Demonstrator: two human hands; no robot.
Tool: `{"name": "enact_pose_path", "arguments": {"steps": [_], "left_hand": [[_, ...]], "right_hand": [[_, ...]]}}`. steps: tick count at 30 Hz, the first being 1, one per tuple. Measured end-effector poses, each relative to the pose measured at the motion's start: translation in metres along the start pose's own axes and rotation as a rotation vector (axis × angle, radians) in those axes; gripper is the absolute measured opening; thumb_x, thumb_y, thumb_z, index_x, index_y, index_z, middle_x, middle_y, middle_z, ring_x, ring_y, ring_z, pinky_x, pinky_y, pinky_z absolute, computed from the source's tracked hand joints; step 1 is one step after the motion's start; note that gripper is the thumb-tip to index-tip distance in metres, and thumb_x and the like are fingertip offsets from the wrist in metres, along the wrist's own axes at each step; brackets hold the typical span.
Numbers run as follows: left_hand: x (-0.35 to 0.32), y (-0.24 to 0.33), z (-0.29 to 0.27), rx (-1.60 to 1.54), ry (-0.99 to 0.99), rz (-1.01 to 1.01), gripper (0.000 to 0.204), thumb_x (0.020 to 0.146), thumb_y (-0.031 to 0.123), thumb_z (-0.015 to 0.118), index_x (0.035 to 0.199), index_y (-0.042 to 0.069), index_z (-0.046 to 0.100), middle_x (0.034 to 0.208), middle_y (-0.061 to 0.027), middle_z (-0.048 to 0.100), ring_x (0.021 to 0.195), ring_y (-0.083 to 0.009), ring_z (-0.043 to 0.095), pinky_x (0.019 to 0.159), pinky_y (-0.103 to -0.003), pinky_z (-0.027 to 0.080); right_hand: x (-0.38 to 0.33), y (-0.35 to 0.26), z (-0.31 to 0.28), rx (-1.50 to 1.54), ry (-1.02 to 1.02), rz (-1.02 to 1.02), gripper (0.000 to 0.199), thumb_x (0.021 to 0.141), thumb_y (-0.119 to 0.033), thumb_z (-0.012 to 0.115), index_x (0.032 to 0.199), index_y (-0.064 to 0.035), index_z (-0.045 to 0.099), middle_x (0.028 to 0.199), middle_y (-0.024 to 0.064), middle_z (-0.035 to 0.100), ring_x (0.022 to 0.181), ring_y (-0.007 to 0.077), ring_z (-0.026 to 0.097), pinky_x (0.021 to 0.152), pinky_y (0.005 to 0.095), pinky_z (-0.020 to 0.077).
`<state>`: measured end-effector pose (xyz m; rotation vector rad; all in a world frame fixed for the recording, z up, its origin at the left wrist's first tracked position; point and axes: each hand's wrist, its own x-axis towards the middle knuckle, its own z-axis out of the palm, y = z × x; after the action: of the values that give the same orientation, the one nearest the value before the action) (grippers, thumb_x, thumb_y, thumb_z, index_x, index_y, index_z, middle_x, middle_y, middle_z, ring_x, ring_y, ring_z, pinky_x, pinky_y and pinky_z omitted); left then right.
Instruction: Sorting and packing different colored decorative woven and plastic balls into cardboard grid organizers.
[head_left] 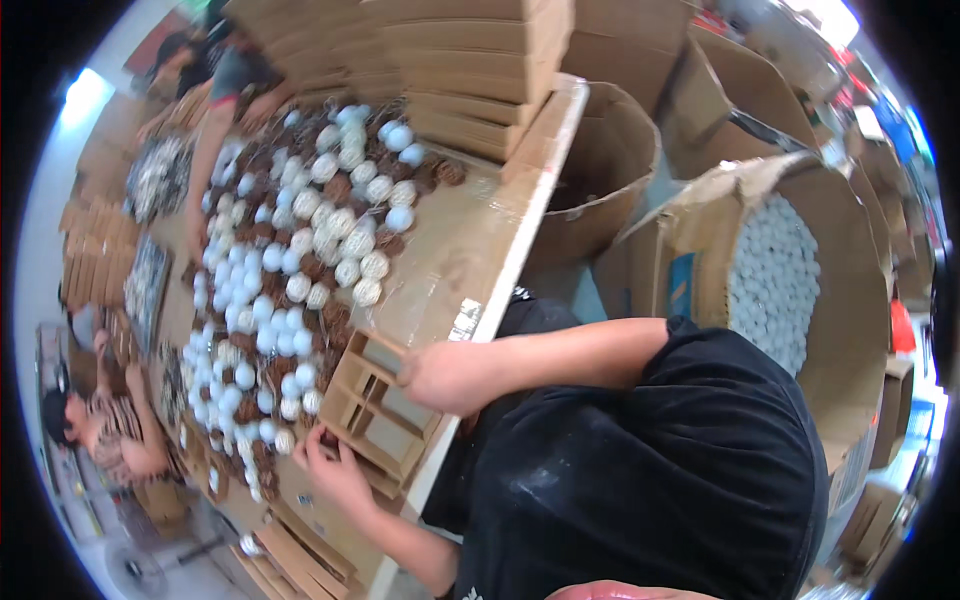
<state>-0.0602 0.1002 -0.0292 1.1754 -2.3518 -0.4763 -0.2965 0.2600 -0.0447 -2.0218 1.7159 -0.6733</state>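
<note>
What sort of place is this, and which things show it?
Probably a packing or assembly workshop: a table heaped with pale and brown balls, stacked cardboard, and a large carton of white balls.

This looks like a workshop for assembling or packing small goods. A long, white-edged table topped with brown board [440,260] runs from one o'clock to seven, with a big heap of white, pale-blue and brown balls [330,235] toward nine. A brown compartmented box [372,452] sits at seven. Folded brown cardboard sheets [465,70] are stacked at twelve; a large brown carton [850,340] full of small white balls [775,285] stands at three. Co-workers at eight [130,430] and ten [225,75] work alongside.
</note>
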Motion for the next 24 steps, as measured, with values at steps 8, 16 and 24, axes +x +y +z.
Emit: {"name": "enact_pose_path", "arguments": {"steps": [8, 16, 24], "left_hand": [[0.016, 0.006, -0.013, 0.054, -0.133, -0.055, 0.035, 0.084, -0.001, 0.073, 0.116, 0.012, 0.064, 0.117, -0.018, 0.06, 0.104, -0.0428, 0.066, 0.087, -0.049, 0.056], [0.013, 0.019, -0.018, 0.144, -0.147, -0.145, 0.038, 0.085, -0.002, 0.068, 0.118, 0.014, 0.058, 0.114, -0.0192, 0.056, 0.091, -0.0463, 0.068, 0.077, -0.055, 0.056], [0.013, 0.02, -0.009, 0.132, -0.119, -0.159, 0.036, 0.087, -0.001, 0.069, 0.119, 0.011, 0.056, 0.116, -0.0197, 0.055, 0.09, -0.0454, 0.069, 0.075, -0.055, 0.056]], "right_hand": [[-0.001, -0.009, -0.039, 0.209, -0.04, -0.01, 0.015, 0.079, -0.005, 0.073, 0.09, -0.003, 0.062, 0.092, 0.0147, 0.063, 0.1, 0.0388, 0.063, 0.085, 0.0477, 0.052], [0.009, -0.011, -0.057, 0.2, -0.141, -0.064, 0.016, 0.082, -0.005, 0.075, 0.091, -0.0024, 0.062, 0.094, 0.0136, 0.063, 0.093, 0.0377, 0.064, 0.081, 0.0463, 0.0533], [0.016, -0.011, -0.062, 0.108, -0.234, -0.064, 0.009, 0.083, -0.009, 0.071, 0.084, -0.0046, 0.064, 0.09, 0.013, 0.062, 0.096, 0.0369, 0.064, 0.085, 0.0478, 0.053]]}}
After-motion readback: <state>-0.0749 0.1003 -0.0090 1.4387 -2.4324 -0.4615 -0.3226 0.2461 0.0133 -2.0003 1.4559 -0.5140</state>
